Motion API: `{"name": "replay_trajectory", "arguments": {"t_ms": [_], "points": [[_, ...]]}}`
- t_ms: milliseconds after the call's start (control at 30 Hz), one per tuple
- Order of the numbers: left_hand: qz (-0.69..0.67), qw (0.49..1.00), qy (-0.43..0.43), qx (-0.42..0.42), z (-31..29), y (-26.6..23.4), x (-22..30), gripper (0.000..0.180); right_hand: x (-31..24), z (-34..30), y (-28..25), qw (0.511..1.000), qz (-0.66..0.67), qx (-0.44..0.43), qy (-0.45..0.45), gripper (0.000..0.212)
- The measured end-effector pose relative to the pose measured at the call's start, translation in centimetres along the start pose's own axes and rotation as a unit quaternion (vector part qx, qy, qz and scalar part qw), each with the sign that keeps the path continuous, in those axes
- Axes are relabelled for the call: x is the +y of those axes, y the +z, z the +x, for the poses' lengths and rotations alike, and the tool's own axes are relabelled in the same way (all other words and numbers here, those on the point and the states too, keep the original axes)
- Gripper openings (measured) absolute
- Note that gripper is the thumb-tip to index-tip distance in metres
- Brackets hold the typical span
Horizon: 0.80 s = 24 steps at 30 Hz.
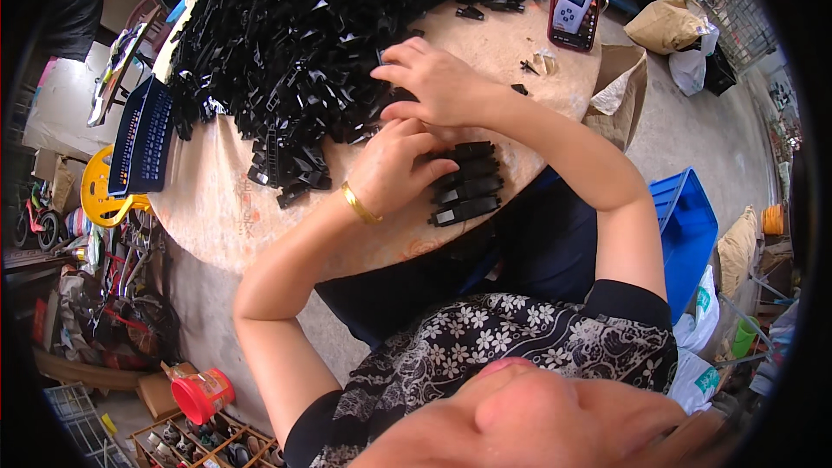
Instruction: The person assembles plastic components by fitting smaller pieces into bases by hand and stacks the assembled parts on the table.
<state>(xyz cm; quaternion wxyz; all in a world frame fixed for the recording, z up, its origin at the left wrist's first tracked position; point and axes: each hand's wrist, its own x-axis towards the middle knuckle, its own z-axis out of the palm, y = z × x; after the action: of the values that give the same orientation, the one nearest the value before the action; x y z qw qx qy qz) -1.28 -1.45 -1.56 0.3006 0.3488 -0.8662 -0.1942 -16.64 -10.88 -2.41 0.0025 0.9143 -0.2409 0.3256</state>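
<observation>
On the round table, a large heap of glossy black plastic parts [286,43] covers the far left side. My right hand [442,82] reaches over the heap's near right edge, thumb and fingers apart, fingertips at the parts. Just nearer, my left hand [394,169], with a gold bangle at the wrist, is held low with fingers bent and thumb stretched to the right. No part shows clearly in either hand. Beside the left thumb, several black parts lie side by side in a neat row [468,184] near the table's front edge.
The table [217,217] has a pale patterned cover. A phone [574,0] stands at its far right, with a few loose black parts nearby. A dark blue basket [143,139] and yellow stool [102,186] are left. A blue crate [689,234] stands right, a red bucket [204,394] lower left.
</observation>
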Motion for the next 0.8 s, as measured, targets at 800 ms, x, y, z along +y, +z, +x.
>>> {"name": "replay_trajectory", "arguments": {"t_ms": [800], "points": [[0.233, 0.972, 0.006, 0.033, 1.5, -0.4, -1.9, 0.028, 3.1, -5.0, -4.5, 0.985, -0.034, 0.005, 0.172, 0.019]]}}
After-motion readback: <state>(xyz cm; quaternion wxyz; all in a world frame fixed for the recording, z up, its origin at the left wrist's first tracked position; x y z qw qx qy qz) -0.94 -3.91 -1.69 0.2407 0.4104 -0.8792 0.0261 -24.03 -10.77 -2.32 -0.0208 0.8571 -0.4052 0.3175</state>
